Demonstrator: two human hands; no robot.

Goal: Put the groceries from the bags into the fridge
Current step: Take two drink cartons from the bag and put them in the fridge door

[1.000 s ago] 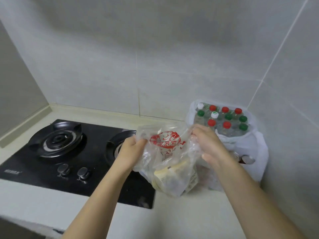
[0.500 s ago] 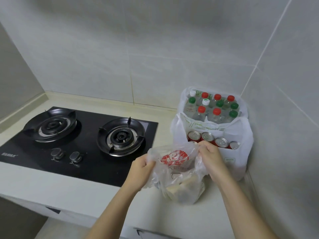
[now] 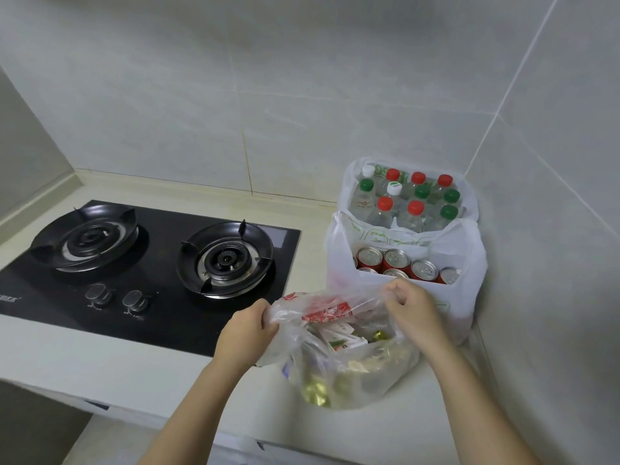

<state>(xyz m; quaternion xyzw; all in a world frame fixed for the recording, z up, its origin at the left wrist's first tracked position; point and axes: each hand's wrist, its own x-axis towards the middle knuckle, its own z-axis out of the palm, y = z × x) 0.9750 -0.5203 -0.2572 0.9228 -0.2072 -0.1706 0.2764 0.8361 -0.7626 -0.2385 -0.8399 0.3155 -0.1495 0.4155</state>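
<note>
Both hands are on the clear plastic bag [image 3: 352,377], which sits on the pale counter [image 3: 100,360] in the lower middle of the frame, just right of the black gas hob [image 3: 151,263]. The left hand [image 3: 246,330] has its fingers curled tight around the bag's left rim, bunching the film in its fist. The right hand [image 3: 414,305] pinches the opposite rim between thumb and bent fingers, knuckles up. Between them the mouth of the bag is drawn apart, with a red printed patch stretched across the far edge. Inside lie small packets [image 3: 339,333], white, red and green, and some gold-wrapped pieces [image 3: 315,391] show through the film lower down. I cannot read any of the labels.

Right behind the right hand, in the corner of the tiled wall on the right of the frame, stands a white carrier bag [image 3: 469,263] holding red drink cans [image 3: 396,260] upright with their silver tops showing. The clear bag touches its front. Behind it a second white bag [image 3: 349,186] holds upright water bottles [image 3: 414,213] with red, green and white caps.

The hob has two burners and two knobs at its near edge.
</note>
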